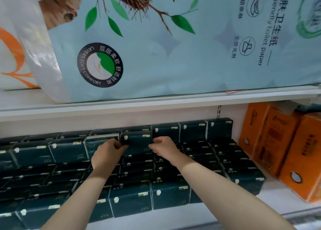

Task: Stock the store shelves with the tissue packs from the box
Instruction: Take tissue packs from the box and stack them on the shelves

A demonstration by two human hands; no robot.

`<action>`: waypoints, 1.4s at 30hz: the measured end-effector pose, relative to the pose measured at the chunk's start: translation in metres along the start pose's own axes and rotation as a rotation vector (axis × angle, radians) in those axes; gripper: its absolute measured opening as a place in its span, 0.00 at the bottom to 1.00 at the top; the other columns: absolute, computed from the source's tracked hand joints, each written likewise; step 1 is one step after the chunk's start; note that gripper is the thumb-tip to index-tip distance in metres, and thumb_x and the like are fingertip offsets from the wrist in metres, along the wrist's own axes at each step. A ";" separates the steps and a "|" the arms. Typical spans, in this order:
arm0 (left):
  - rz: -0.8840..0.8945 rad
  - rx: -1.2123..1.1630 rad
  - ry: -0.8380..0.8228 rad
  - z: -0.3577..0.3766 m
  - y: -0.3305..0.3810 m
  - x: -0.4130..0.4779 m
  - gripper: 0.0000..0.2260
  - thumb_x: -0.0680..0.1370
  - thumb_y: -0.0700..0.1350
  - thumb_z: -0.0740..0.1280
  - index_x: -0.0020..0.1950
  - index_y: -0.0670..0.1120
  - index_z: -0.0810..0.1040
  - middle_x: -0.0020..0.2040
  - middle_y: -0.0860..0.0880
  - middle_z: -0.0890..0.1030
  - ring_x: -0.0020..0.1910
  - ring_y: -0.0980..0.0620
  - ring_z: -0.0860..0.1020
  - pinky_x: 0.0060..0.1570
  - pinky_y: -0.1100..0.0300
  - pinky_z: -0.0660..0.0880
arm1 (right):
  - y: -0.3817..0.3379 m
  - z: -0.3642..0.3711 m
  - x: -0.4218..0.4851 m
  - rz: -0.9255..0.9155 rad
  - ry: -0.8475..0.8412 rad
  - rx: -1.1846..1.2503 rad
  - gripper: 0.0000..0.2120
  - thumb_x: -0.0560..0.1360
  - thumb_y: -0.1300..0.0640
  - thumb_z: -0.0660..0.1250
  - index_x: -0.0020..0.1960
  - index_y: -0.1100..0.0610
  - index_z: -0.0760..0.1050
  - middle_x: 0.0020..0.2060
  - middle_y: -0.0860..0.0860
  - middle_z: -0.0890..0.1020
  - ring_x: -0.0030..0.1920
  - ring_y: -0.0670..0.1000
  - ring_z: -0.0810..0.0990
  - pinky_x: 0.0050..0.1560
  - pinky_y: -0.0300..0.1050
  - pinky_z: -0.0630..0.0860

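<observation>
Hands reach together into a lower store shelf (173,210) seen from the head camera, both set on one dark green tissue pack (136,139) that stands upright near the back of the shelf. The left hand (106,154) grips the pack's lower left corner, fingers curled closed around the edge with the thumb pressing its front face. The right hand (164,149) pinches the pack's lower right edge, fingers bent and closed against its side. Bare forearms run down to the bottom of the frame. The held pack sits in line with a back row of matching green packs (192,130) standing to its right, and just beside it on the left a pack shows a white top edge. Rows of green packs (130,198) of the same kind fill the shelf in front and to the left, stepping down toward the shelf's front lip. To the right, well apart from the hands, orange tissue packs (271,139) stand tilted against each other. On the shelf board above, a large pale blue toilet paper bundle (173,44) printed with a bird's nest and green leaves fills most of the upper frame, and beside it on the left lies a white bundle with orange markings (12,52). The box is not in view.
</observation>
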State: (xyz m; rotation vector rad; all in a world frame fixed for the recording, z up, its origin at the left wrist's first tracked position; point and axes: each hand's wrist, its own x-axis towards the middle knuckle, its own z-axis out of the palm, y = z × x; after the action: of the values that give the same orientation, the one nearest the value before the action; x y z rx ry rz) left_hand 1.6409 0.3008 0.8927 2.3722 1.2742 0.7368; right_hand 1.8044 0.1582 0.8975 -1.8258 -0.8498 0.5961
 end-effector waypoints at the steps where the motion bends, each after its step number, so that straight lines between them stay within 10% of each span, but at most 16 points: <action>1: 0.002 -0.003 -0.004 0.000 0.000 0.001 0.12 0.77 0.62 0.70 0.46 0.54 0.79 0.36 0.54 0.81 0.36 0.54 0.79 0.33 0.59 0.74 | -0.001 -0.001 -0.001 0.002 -0.009 0.000 0.27 0.76 0.55 0.71 0.72 0.62 0.70 0.64 0.57 0.79 0.63 0.56 0.78 0.69 0.55 0.73; 29: 0.293 -0.188 -0.178 -0.067 -0.018 -0.081 0.18 0.76 0.58 0.73 0.63 0.52 0.80 0.59 0.53 0.83 0.54 0.54 0.79 0.51 0.61 0.72 | -0.032 0.036 -0.147 -0.079 -0.025 -0.332 0.33 0.77 0.49 0.70 0.78 0.53 0.63 0.75 0.52 0.69 0.73 0.51 0.69 0.66 0.38 0.64; 34: 0.373 -0.226 -0.268 -0.087 -0.034 -0.116 0.23 0.75 0.56 0.75 0.68 0.51 0.78 0.65 0.52 0.80 0.63 0.55 0.77 0.61 0.61 0.71 | -0.033 0.048 -0.197 -0.081 -0.071 -0.397 0.34 0.77 0.47 0.70 0.79 0.50 0.61 0.74 0.49 0.69 0.50 0.38 0.77 0.54 0.34 0.70; 37: 0.364 -0.257 -0.303 -0.100 -0.047 -0.144 0.24 0.75 0.55 0.76 0.68 0.53 0.77 0.65 0.53 0.79 0.62 0.57 0.76 0.62 0.62 0.70 | -0.033 0.055 -0.227 -0.091 -0.074 -0.450 0.35 0.76 0.47 0.70 0.79 0.52 0.61 0.76 0.48 0.66 0.71 0.47 0.69 0.68 0.39 0.63; 42: 0.317 -0.260 -0.314 -0.131 -0.082 -0.194 0.25 0.74 0.57 0.75 0.69 0.56 0.75 0.63 0.60 0.78 0.61 0.61 0.74 0.63 0.62 0.69 | -0.033 0.076 -0.268 -0.107 -0.092 -0.477 0.35 0.76 0.45 0.70 0.78 0.49 0.61 0.77 0.46 0.65 0.75 0.48 0.64 0.72 0.43 0.61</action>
State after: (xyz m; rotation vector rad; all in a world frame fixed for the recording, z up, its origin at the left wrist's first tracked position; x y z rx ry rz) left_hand 1.4191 0.1887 0.9008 2.3765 0.6430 0.5468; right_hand 1.5709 0.0026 0.9045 -2.1717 -1.2226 0.4350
